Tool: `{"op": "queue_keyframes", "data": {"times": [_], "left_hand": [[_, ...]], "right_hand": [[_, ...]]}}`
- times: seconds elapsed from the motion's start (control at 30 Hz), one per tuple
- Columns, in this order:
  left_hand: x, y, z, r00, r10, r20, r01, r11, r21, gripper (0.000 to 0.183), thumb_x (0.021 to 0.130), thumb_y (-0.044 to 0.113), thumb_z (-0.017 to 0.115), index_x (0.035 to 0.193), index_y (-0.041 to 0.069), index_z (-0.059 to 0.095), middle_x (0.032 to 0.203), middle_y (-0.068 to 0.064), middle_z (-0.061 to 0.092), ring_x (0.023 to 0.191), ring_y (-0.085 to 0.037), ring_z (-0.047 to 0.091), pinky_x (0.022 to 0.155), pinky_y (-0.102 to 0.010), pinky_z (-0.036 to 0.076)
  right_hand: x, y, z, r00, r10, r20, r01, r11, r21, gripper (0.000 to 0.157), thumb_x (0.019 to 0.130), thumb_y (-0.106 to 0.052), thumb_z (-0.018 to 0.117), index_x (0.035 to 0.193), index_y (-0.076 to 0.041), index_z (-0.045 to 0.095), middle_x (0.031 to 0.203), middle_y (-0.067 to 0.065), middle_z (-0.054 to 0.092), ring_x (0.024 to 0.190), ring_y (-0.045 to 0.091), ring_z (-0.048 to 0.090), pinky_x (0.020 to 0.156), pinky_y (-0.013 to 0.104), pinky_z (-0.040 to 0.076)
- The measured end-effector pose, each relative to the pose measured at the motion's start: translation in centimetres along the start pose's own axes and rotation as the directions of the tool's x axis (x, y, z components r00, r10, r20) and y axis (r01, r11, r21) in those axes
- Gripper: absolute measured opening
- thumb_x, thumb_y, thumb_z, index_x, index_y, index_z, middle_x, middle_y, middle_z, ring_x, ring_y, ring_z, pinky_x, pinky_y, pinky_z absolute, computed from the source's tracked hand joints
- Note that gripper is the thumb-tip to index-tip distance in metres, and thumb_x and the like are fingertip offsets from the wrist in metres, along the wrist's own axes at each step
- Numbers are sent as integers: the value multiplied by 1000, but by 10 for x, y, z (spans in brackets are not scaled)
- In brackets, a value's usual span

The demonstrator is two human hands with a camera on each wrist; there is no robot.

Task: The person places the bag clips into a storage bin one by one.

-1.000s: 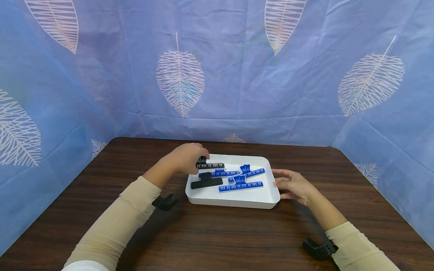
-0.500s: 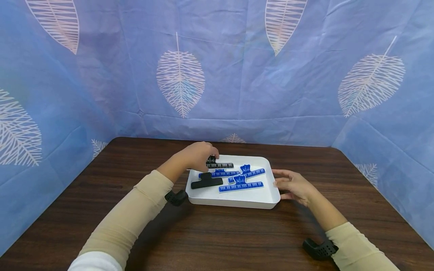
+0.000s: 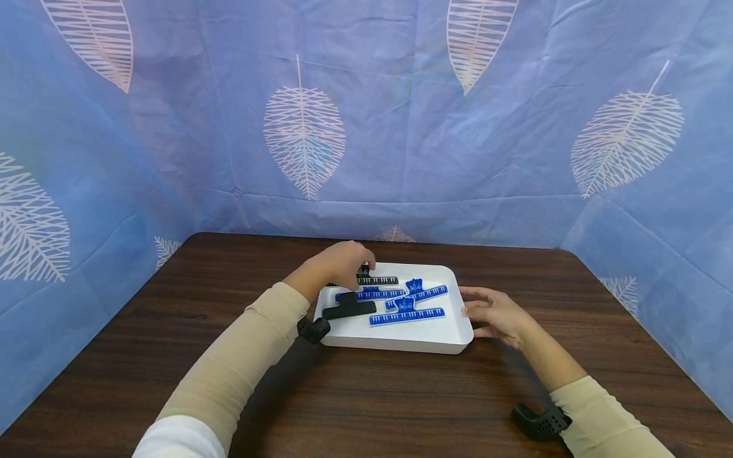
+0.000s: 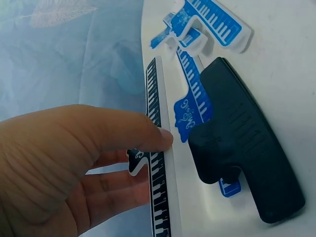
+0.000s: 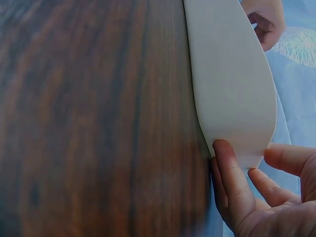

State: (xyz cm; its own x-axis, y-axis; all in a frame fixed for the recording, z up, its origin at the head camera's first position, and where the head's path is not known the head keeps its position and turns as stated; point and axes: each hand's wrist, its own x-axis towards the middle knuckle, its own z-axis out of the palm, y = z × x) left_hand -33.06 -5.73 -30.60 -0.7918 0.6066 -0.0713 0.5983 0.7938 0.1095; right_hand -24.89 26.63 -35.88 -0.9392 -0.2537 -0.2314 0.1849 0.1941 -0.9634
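My left hand [image 3: 343,264] pinches a black music clip [image 4: 158,192] with a piano-key print, thumb on its near side and fingers behind. The clip stands at the back left of a white tray [image 3: 389,341]; my fingers hide part of it. In the tray lie several blue music clips with piano-key print, among them the front one [image 3: 407,315]. A plain black clip [image 3: 349,308] lies at the front left, partly over a blue one. My right hand [image 3: 501,317] touches the tray's right end with its fingertips, fingers fairly straight.
The tray stands on a dark wooden table [image 3: 395,401]. A blue cloth with white leaf prints [image 3: 378,127] hangs behind the table and along both sides. Each forearm wears a black strap mount, the left one [image 3: 314,331] just off the tray's front left corner.
My left hand has moved right along the back of the tray, carrying the black piano-key clip with it. My right hand and the tray have stayed put.
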Motion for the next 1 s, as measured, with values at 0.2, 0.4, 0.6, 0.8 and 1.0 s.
{"op": "queue_keyframes", "data": {"times": [0.2,0.4,0.6,0.8,1.0], "left_hand": [[8,2,3,999,-42,33,43,999,-24,44,76,13,82,118,18,69,117,2,65,103,-17,56,97,-35,47],[15,1,7,997,-51,66,53,998,-34,50,76,10,80,123,18,67,124,1,63,109,-17,56,98,-35,46],[16,1,8,995,-61,79,66,996,-66,51,76,8,80,124,17,66,123,-2,62,109,-19,56,97,-35,47],[16,1,7,996,-25,82,34,994,-104,40,77,2,76,114,14,70,105,-2,64,94,-18,57,81,-31,51],[15,3,7,997,-7,76,15,995,-101,34,79,2,75,111,14,71,103,-2,64,93,-17,56,81,-30,51]], "right_hand": [[-2,-1,1,1000,1,-2,-1,1000,4,71,94,-6,61,152,2,22,133,27,51,95,23,67,74,40,58],[-2,-1,1,1000,1,-5,-1,1000,0,70,94,-7,61,152,3,21,135,28,50,95,23,67,75,40,58],[-1,0,1,1000,-4,-2,4,1000,1,70,94,-6,61,151,3,22,133,27,52,95,23,67,75,40,58],[0,1,-1,1000,-9,-4,9,1000,-1,69,95,-6,60,151,3,22,128,23,55,95,22,67,75,40,58],[0,2,-1,1000,-11,-6,11,1000,-3,69,95,-6,61,151,3,22,127,22,56,96,20,66,75,40,58]]}}
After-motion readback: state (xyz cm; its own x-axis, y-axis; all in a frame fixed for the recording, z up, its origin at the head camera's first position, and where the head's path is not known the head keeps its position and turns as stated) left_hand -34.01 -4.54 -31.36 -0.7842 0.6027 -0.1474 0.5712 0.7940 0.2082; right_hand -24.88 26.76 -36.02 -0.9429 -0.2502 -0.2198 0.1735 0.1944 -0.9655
